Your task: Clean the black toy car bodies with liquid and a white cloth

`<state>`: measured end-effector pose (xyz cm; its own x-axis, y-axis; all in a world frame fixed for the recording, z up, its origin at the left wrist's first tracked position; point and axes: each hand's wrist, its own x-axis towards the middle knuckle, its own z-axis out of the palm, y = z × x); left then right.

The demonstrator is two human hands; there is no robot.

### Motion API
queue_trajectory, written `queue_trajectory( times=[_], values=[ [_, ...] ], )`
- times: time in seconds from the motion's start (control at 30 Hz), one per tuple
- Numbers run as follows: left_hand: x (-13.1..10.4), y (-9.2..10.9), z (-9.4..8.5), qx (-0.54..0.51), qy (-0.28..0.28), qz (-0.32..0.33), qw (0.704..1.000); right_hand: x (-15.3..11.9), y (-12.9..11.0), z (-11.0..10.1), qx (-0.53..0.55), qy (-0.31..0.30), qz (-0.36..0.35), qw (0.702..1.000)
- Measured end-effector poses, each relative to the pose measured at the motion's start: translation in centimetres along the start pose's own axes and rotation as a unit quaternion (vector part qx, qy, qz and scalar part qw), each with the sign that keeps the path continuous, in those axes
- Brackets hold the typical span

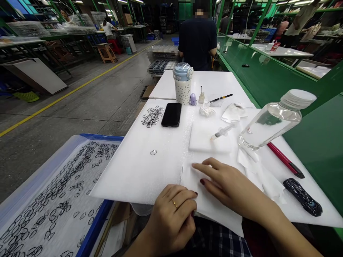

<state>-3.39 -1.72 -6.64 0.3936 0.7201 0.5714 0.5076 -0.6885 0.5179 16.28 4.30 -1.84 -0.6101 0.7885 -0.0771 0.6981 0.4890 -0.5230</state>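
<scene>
My left hand (173, 214), with a gold ring on one finger, rests curled at the table's front edge; whatever its fingers hold, if anything, is hidden. Just right of it, my right hand (225, 182) lies with fingers spread on a white sheet (199, 205) and holds nothing. Beyond the hands, a syringe (222, 132) lies on a white foam pad (200, 137). One black ring (153, 152) sits alone on the white table covering (128, 171), and a pile of similar rings (152, 116) is farther back, left of a black phone (171, 115).
A clear bottle (270, 123), red cutter (285, 160) and black cord bundle (302, 197) are at right. A tumbler (183, 84) stands at the back. Many rings fill a blue-edged tray (100, 219) at lower left. A person (197, 41) sits ahead.
</scene>
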Motion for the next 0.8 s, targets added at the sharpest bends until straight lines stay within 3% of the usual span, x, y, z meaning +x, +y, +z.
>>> queue_trajectory(
  times=[0.17, 0.33, 0.47, 0.63, 0.8],
  values=[
    [0.5, 0.5, -0.5, -0.046, -0.004, -0.042, 0.998, -3.2, -0.6, 0.2, 0.110, 0.104, 0.017, 0.988],
    [0.8, 0.8, -1.2, -0.085, -0.038, -0.071, 0.993, -5.7, -1.5, 3.1, 0.044, 0.190, -0.037, 0.980],
    [0.5, 0.7, -1.6, -0.127, -0.036, -0.091, 0.987, -6.9, -1.1, 4.0, 0.065, 0.203, -0.035, 0.976],
    [0.9, 1.1, -2.1, -0.135, -0.040, -0.102, 0.985, -8.7, -0.2, 3.7, 0.056, 0.188, -0.020, 0.980],
    [1.6, 1.5, -2.7, -0.097, -0.030, -0.110, 0.989, -9.7, 0.8, 3.4, 0.016, 0.263, -0.027, 0.964]
  ],
)
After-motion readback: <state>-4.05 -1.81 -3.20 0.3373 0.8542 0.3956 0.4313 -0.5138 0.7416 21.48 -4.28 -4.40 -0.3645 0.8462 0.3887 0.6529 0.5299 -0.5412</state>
